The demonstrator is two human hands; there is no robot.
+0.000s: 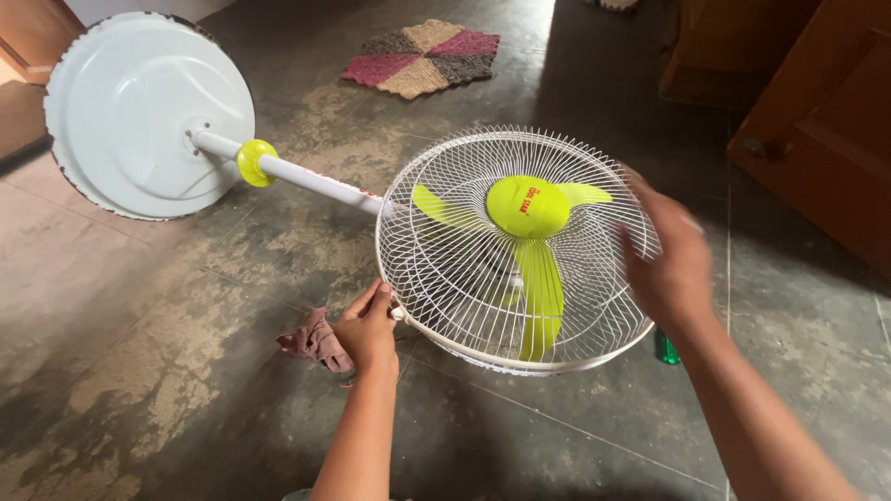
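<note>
Pedestal fan lies flat on floor. Your left hand [369, 327] pinches lower-left rim of grille [464, 278]; right hand [670, 262], blurred, fingers spread on right rim. Grip both sides evenly, keep fingers out of wires. Grille cages three green blades [540, 288]. Rag [314, 340] beside left hand.

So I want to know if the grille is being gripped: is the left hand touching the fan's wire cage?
Touching. The head view shows the left hand with its fingers on the lower left rim of the wire cage.
</note>
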